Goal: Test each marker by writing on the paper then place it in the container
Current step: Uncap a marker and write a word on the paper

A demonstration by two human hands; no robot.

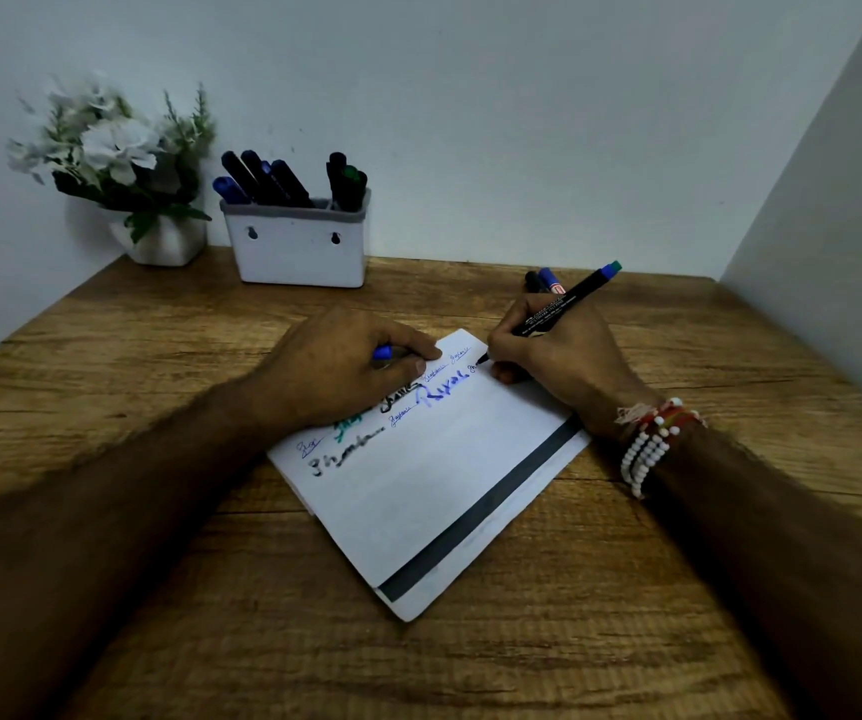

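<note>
Pinches a black-barrelled marker (566, 302) in the curled fingers of the right hand (558, 356), in a writing grip, nib down on the far right corner of the paper (434, 491). Rests the left hand (340, 366) on the paper's far left part, over scribbles in blue, green and black, fingers curled round a small blue cap (383, 351), by the look of it. Appears to be mid-test, with a short dark mark just beside the nib.

Slants the marker's long axis from the nib, low and to the left, up to a blue-green tail, high and to the right, pointing that tail away from the container (298, 252). Finds that white container at the back of the tabletop (548, 641), against the wall, well apart from the right hand and off to its far left, with several markers (267, 181) standing in it. Puts the left hand nearer to it than the right. Likely calls for capping first, between the two hands, then a reach forward and left, marker turned upright for the drop. Shows a few untested markers (545, 280) lying just behind the right hand. Cannot tell the ink colour at the nib.
</note>
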